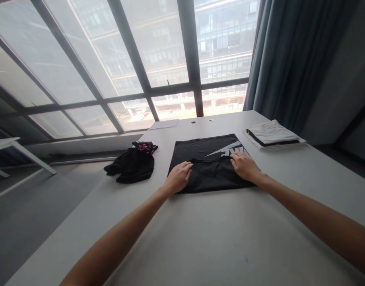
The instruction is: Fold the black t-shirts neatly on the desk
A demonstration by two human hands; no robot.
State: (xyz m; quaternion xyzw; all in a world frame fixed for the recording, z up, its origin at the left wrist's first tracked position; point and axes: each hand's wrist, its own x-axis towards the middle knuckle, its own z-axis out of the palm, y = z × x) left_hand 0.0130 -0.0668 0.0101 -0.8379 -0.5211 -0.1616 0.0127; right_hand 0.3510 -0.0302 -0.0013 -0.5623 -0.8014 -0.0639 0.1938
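A black T-shirt (206,149) with a large white print lies folded into a rough rectangle on the white table (212,230). Its near part is folded over, with the edge running across the middle and sagging slightly between my hands. At the left end of that edge, my left hand (179,176) has its fingers closed on the cloth. My right hand (245,166) grips the same edge at the right, beside the white lettering and partly covering it. Both sets of fingertips hide the cloth directly beneath them.
Left of the T-shirt lies a crumpled black garment (134,165) with a pink-patterned part, at the table's left edge. A folded stack of white and black clothes (273,133) is at the right. White sheets (164,124) lie at the far edge, before the windows.
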